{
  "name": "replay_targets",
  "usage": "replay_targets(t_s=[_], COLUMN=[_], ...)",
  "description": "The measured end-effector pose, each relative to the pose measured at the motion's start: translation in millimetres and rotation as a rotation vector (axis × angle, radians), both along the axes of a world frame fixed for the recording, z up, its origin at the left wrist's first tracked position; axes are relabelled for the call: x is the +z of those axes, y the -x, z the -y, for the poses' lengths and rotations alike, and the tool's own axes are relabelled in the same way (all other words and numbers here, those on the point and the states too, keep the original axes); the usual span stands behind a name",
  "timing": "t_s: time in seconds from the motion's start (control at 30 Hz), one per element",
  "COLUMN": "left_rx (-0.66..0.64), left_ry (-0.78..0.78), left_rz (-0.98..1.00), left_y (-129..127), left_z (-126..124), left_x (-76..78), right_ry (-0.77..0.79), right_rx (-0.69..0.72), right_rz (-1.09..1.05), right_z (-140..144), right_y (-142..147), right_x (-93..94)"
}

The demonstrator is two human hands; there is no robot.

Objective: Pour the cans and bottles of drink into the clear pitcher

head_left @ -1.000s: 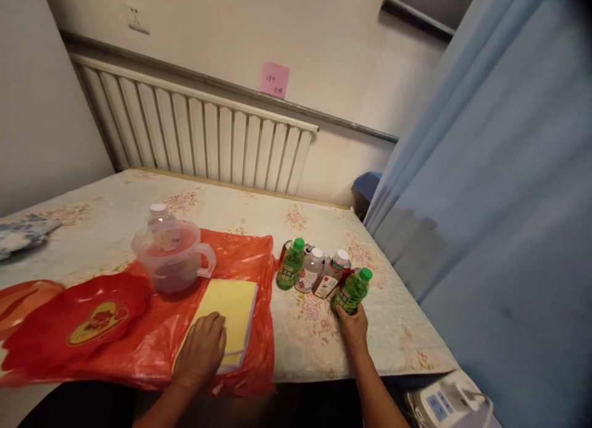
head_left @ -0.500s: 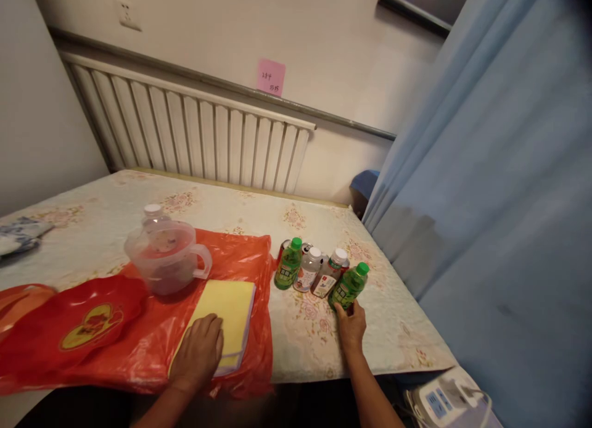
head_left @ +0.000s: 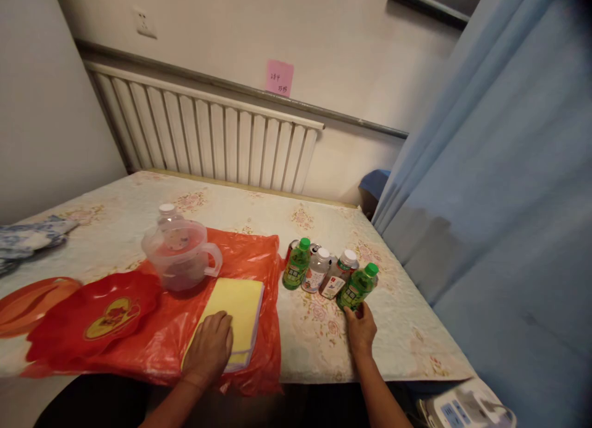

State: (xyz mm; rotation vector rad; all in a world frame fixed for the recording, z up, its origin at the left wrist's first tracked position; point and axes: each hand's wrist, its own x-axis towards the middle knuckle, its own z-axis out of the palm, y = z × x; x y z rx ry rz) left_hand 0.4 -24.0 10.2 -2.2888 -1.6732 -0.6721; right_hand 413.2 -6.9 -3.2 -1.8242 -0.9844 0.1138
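The right hand (head_left: 362,329) curls thumb and fingers around the lower part of a green bottle (head_left: 359,289), to the right of the red plastic sheet (head_left: 247,252); the fingers hide its base. The left hand (head_left: 210,346) lies palm down, fingers close together, on a yellow pad (head_left: 243,298) on the near right part of the sheet.

Between the held bottle and the sheet stand a brown bottle (head_left: 333,281), a clear bottle (head_left: 314,275) and another green bottle (head_left: 295,269), all capped, with cans (head_left: 291,249) partly hidden behind them. How full the green bottles are, I cannot tell.

On the sheet sits a see-through jug (head_left: 178,258) with something dark low inside, too blurred to name; a white-capped bottle (head_left: 167,209) shows at its far rim, in or behind it unclear. A red plate (head_left: 145,295) rests on the sheet's left part, and an orange dish (head_left: 39,298) lies at the sheet's left edge.

Beneath spreads a flowered tablecloth (head_left: 259,209). Beyond the sheet are a radiator (head_left: 222,138) and a wall with a pink note (head_left: 280,78); a blue curtain (head_left: 485,230) hangs well to its right.
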Motion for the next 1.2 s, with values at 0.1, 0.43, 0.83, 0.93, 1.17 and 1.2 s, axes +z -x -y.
replay_targets(t_s=[0.1, 0.43, 0.83, 0.93, 1.17, 1.2], left_rx=[0.014, 0.036, 0.051, 0.035, 0.001, -0.001], left_ry=[0.016, 0.087, 0.202, 0.243, 0.324, 0.332], left_rz=[0.001, 0.057, 0.120, 0.142, 0.180, 0.183], left_y=[-1, -3, -5, -4, -7, -8], left_z=[2, 6, 13, 13, 18, 19], left_x=[2.4, 1.8, 10.8, 12.3, 16.0, 17.0], right_ry=[0.022, 0.080, 0.168, 0.202, 0.261, 0.271], right_rx=[-0.009, -0.027, -0.138, -0.125, -0.082, -0.077], right_rz=[-0.009, 0.011, -0.054, -0.017, 0.091, 0.105], right_z=[-1, -2, 21, 31, 36, 35], right_y=[0, -2, 6, 11, 19, 19], right_x=[-0.1, -4.9, -3.3, -4.4, -3.6, -3.4])
